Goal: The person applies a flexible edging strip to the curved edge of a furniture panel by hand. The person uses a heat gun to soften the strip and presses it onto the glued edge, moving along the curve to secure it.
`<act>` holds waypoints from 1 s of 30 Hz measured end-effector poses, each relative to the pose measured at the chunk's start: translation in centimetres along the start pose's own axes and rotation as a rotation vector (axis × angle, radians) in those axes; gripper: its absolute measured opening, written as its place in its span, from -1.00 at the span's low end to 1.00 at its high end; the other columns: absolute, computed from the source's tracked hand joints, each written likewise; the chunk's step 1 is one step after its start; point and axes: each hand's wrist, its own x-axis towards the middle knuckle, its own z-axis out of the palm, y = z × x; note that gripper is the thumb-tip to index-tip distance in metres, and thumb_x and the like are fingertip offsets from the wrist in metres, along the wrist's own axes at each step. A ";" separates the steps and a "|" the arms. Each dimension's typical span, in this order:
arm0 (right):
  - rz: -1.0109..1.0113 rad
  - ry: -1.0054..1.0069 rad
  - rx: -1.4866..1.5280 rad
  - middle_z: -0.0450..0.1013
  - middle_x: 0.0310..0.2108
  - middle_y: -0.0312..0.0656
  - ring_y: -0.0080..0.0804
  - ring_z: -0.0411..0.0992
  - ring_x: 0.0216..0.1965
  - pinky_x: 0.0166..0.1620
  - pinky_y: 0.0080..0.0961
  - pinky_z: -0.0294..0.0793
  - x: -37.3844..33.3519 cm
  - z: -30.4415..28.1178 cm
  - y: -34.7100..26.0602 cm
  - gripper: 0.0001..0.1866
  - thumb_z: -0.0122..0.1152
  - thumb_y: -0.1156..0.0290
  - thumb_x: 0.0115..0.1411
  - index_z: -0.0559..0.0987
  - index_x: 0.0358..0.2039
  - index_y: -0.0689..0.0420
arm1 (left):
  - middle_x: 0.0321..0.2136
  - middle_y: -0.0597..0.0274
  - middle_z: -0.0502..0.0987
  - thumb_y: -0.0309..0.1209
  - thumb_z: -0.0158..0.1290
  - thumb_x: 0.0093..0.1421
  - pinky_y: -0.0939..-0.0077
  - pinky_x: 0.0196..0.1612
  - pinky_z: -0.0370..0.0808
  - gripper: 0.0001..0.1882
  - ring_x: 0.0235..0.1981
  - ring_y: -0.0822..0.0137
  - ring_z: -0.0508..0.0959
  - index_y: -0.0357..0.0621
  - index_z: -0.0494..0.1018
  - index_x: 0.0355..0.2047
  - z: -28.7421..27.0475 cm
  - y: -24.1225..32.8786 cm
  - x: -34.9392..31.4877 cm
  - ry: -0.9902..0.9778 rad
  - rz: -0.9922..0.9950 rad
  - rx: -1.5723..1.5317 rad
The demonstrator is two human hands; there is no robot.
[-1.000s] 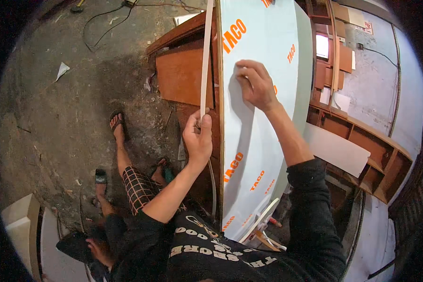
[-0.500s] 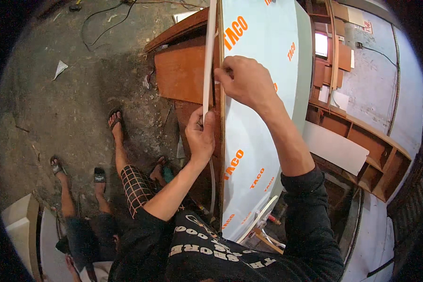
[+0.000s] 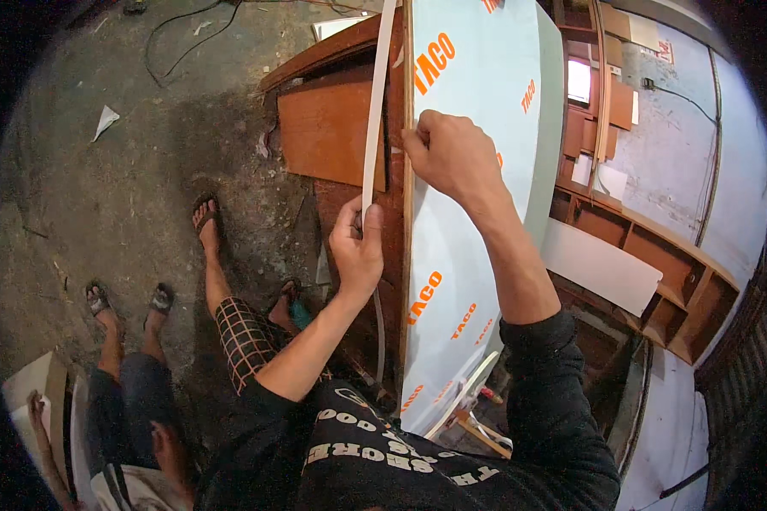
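Observation:
A long white strip, like edge banding [image 3: 376,111], runs from the top of the view down into my left hand [image 3: 358,251]. The fingers are closed around it, and its lower part hangs below the hand, beside the panel. To the right stands a large panel [image 3: 443,230] with a pale blue printed film on its face and a narrow brown edge [image 3: 408,213]. My right hand [image 3: 453,153] rests at this edge with curled fingers, thumb and forefinger pressed together. Whatever may be between them is hidden. The strip passes a little left of the edge there.
Orange-brown boards [image 3: 328,128] lie behind the strip. Open wooden shelving [image 3: 682,298] lies at the right with a white board [image 3: 601,264] against it. At lower left another person's legs [image 3: 132,400] show. A cable [image 3: 192,77] and scraps lie on the concrete floor.
My right hand has moved slightly down along the panel edge. My left hand and the strip have shifted a little left, away from the edge. The other person has moved nearer my side.

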 end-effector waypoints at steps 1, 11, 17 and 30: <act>-0.020 0.010 0.002 0.49 -0.56 0.11 0.10 0.51 -0.46 -0.32 -0.14 0.52 0.1 0.3 0.1 -0.68 0.12 0.21 0.13 0.54 -0.48 0.26 | -0.46 0.45 0.39 -0.23 0.05 0.30 0.71 -0.42 0.27 -0.66 -0.46 0.63 0.31 -0.29 0.45 -0.12 -0.2 -0.1 0.0 -0.015 -0.013 0.021; -0.154 -0.059 0.371 0.45 -0.54 0.03 -0.06 0.39 -0.52 -0.39 -0.26 0.36 0.3 0.5 4.6 -0.74 0.05 0.30 0.23 0.49 -0.42 0.27 | -0.59 0.54 0.30 -0.22 0.03 0.30 0.75 -0.66 0.14 -0.65 -0.67 0.71 0.23 -0.21 0.44 -0.05 -0.8 -1.0 0.3 -0.064 -0.065 0.003; -0.031 0.027 0.513 0.47 -0.59 0.02 -0.15 0.44 -0.55 -0.41 -0.31 0.39 1.6 1.2 4.2 -0.60 0.10 0.11 0.23 0.53 -0.46 0.26 | -0.57 0.53 0.32 -0.22 0.03 0.30 0.76 -0.61 0.14 -0.67 -0.63 0.71 0.22 -0.23 0.44 -0.09 -0.7 -0.8 0.2 -0.059 -0.090 0.019; -0.064 0.055 0.327 0.49 -0.52 0.13 0.08 0.47 -0.48 -0.33 -0.17 0.44 3.2 -0.5 1.4 -0.71 0.10 0.29 0.18 0.54 -0.45 0.30 | -0.42 0.39 0.47 -0.23 0.09 0.27 0.66 -0.33 0.36 -0.66 -0.40 0.59 0.38 -0.29 0.45 -0.14 0.2 0.4 -0.1 -0.045 -0.043 0.043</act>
